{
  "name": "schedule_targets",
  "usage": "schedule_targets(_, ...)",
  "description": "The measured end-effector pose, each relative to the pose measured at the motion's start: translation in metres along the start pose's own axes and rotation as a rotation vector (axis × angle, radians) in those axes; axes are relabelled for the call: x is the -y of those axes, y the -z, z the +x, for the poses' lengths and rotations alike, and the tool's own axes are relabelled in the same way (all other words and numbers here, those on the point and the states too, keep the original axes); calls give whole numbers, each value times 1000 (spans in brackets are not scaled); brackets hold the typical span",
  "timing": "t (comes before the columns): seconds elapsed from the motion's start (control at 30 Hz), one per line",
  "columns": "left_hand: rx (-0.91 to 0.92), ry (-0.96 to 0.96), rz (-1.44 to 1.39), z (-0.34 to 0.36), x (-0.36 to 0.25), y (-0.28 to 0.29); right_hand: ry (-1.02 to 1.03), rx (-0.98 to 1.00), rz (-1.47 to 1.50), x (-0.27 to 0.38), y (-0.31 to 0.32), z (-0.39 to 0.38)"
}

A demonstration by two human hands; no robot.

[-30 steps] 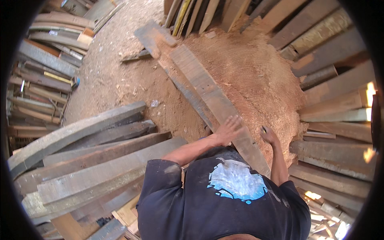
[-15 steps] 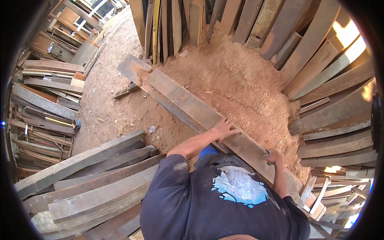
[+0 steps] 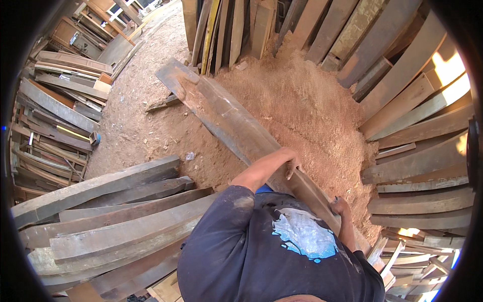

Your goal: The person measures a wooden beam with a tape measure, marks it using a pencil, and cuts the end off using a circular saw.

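A long brown board [image 3: 241, 126] lies diagonally before me over a grey-stained plank [image 3: 168, 75], its face now slanted. My left hand [image 3: 292, 163] has its fingers hooked over the board's right edge, near my body. Farther down the same edge, my right hand [image 3: 340, 206] is closed round a small dark object that I cannot make out clearly, against the board. My dark shirt with a pale blue print fills the lower middle.
Upright planks [image 3: 405, 70] line the back and right. Long timbers [image 3: 110, 226] lie at my lower left, and piled wood [image 3: 65, 110] is at the far left. Sawdust and dirt [image 3: 322, 141] cover the ground around the board, with a short dark offcut [image 3: 160, 104] beside it.
My left hand has gone from lying spread on the board to gripping its right edge, and the board has tilted. My right hand has moved down onto the edge.
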State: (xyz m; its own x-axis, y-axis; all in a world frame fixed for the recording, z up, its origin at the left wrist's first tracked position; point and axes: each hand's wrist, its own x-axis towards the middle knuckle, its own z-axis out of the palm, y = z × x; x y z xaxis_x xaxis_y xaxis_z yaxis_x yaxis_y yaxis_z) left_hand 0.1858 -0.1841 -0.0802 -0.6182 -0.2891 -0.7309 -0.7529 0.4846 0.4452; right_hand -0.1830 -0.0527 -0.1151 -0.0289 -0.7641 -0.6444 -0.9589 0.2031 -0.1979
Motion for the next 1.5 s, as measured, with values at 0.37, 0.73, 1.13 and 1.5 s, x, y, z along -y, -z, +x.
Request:
schedule_targets(0.37, -176, 20, -175, 14, 21, 14, 42, 134, -67, -3, 20, 54)
schedule_targets(0.73, -316, 25, 227, -46, -36, 0, -4, 58, 50, -23, -5, 62)
schedule_targets(1.13, -240, -85, 158, 15, -30, 9, -10, 151, -154, -128, 14, 19)
schedule_targets(1.5, 14, -88, 361, 2, -36, 26, -325, 100, 258, -57, 14, -41)
